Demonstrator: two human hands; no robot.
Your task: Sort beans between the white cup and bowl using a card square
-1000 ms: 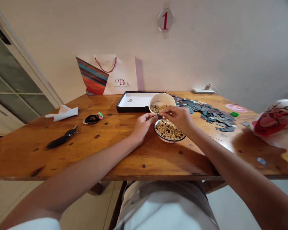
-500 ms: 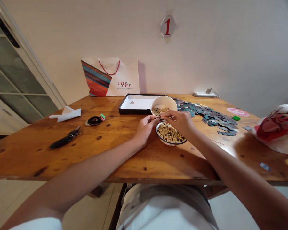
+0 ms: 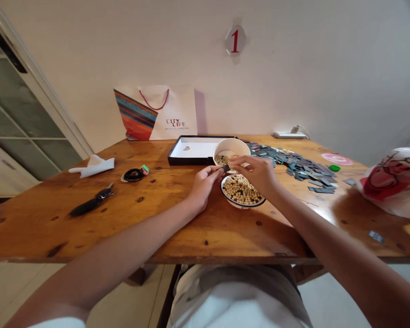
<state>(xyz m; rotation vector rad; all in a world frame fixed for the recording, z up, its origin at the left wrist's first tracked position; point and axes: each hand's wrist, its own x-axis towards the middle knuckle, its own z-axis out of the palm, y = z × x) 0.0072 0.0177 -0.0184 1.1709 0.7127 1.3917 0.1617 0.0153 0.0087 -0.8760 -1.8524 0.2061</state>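
Note:
My left hand (image 3: 205, 182) pinches a small dark flat piece (image 3: 226, 168) between thumb and fingertips, just above the bowl's far left rim. My right hand (image 3: 257, 172) is closed, its fingertips pressed together beside that piece, in front of the white tub; what they hold, if anything, is too small to make out. Below both hands stands a dark-rimmed white bowl (image 3: 242, 206) full of small round pale yellow and dark grains (image 3: 243, 191), beans or beads. Right behind it the white tub (image 3: 237, 145) leans toward me, with similar grains inside, partly hidden by my right hand.
Behind the hands lies a shallow black-edged box (image 3: 201, 146); a paper bag (image 3: 174, 116) stands at the wall. Many dark flat pieces (image 3: 294, 164) spread right of the tub. Keys (image 3: 94, 200), a black coil (image 3: 133, 175) and tissue (image 3: 97, 166) lie left; a plastic bag (image 3: 394, 182) stands right.
My right fingertips have shifted slightly up and away from the dark piece, which shows more clearly in my left fingers. The whole view has tilted a little.

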